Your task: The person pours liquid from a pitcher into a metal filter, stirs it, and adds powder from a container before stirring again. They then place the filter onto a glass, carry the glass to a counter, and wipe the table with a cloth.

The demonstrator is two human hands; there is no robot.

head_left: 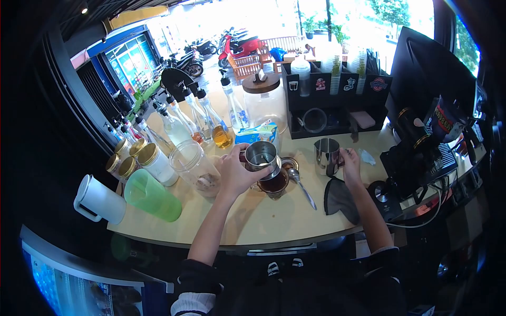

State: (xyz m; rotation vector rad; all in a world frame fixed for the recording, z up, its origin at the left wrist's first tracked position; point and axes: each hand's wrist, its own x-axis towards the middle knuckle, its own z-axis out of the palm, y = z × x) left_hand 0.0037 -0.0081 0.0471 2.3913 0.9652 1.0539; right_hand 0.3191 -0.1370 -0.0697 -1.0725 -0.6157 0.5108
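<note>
My left hand (240, 171) is wrapped round a metal drip coffee filter (262, 154), whose open top faces me. Directly below it, a glass cup of dark coffee (274, 184) stands on the counter, partly covered by the filter and my fingers. By its handle, my right hand (352, 164) grips a steel milk pitcher (327, 156), upright to the right of the glass. Between the two lies a spoon (303, 188), its bowl end by a small round metal piece (288, 163). A dark cloth (340, 200) lies beneath my right wrist.
At left stand a green pitcher (150, 195), a white jug (100, 200) and a clear plastic jar (192, 166). Several pump bottles (216, 124) line the back, near a wooden-lidded glass jar (263, 105). A black cup organizer (337, 100) is behind the pitcher; dark equipment (416, 168) stands right.
</note>
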